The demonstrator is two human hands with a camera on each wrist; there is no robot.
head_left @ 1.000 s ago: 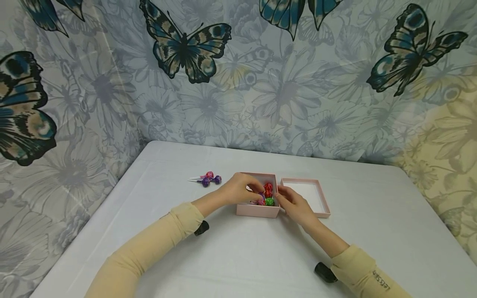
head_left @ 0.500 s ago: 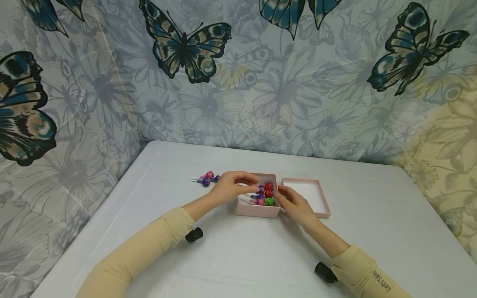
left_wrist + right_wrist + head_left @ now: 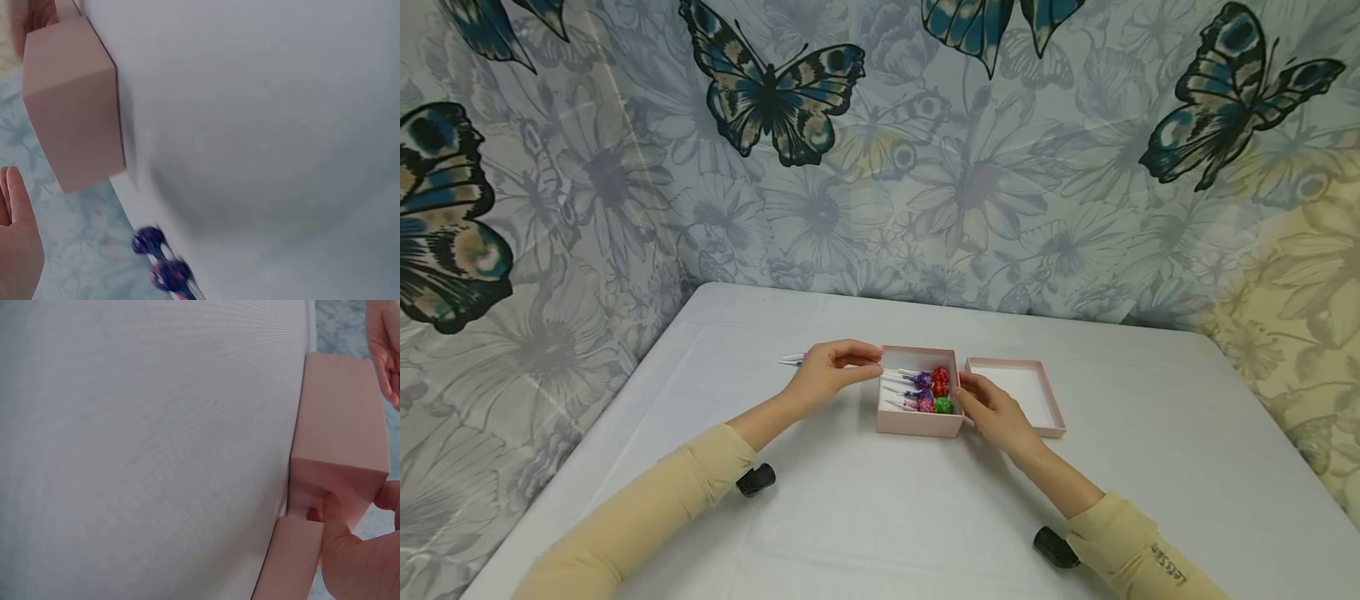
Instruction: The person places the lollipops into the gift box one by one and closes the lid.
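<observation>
A pink box stands uncovered on the table, holding several lollipops in purple, pink, red and green wrappers, sticks pointing left. At its right wall, my right hand holds the box; the right wrist view shows one finger against the outer side and another at the rim. My left hand is just beyond the left rim, thumb and fingers apart with nothing between them. Behind it lie loose lollipops whose white sticks show past the hand; purple wrapped heads appear in the left wrist view.
The box lid lies inside-up right of the box, close to my right hand. Black wrist devices hang under both forearms. A white cloth covers the table; a butterfly-patterned curtain rises behind it.
My left hand has come out of the box and moved left toward the loose lollipops, now covering most of them. The box contents are uncovered to view. My right hand stays at the box.
</observation>
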